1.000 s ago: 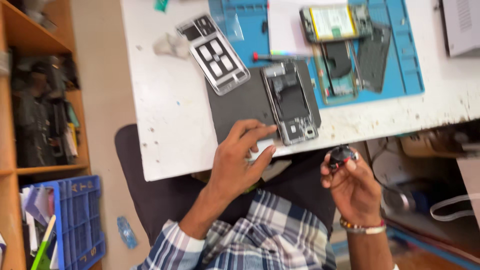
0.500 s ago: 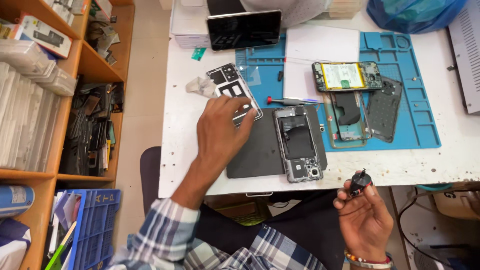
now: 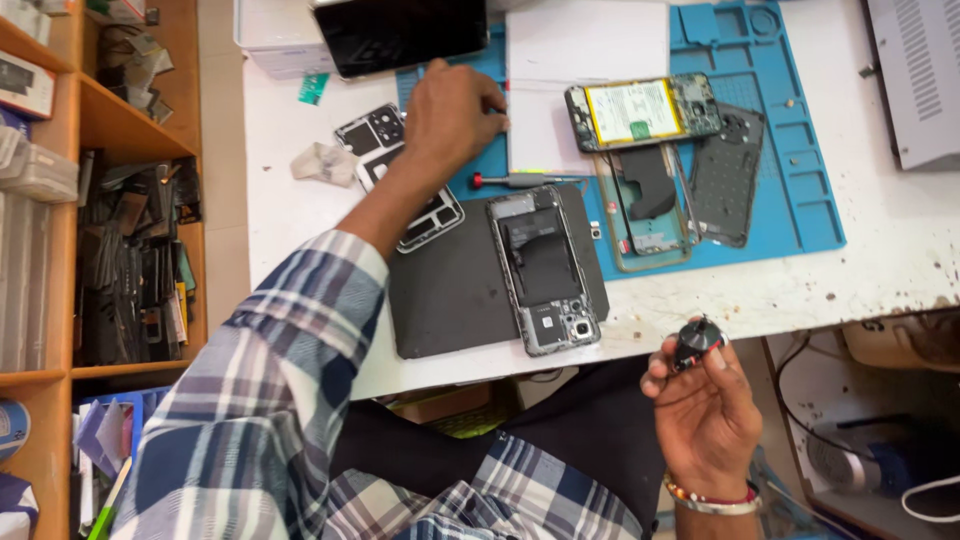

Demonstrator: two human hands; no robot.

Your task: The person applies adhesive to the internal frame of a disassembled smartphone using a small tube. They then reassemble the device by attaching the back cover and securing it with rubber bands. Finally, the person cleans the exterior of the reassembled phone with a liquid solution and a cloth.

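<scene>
One small black round part [image 3: 695,342] is pinched in the right hand [image 3: 705,415] below the table edge [image 3: 700,315]. The left hand [image 3: 455,110], fingers curled with nothing visibly gripped, rests on the blue mat [image 3: 800,200] above the screwdriver [image 3: 520,181]. Step: tool retrieval during reassembly of the opened phone [image 3: 545,270]; next move requires a precise grasp.

Take the opened phone frame [image 3: 545,270] as your landmark: it lies on the mat pad [image 3: 450,290] near the table's front edge, with the screwdriver [image 3: 520,181] just behind it. Your left hand [image 3: 452,112] rests farther behind it, to the left, and the phone with the exposed battery [image 3: 640,108] lies behind it to the right. Your right hand [image 3: 705,415] is in front of it to the right, off the table [image 3: 880,260], pinching a small round part [image 3: 694,343].
</scene>
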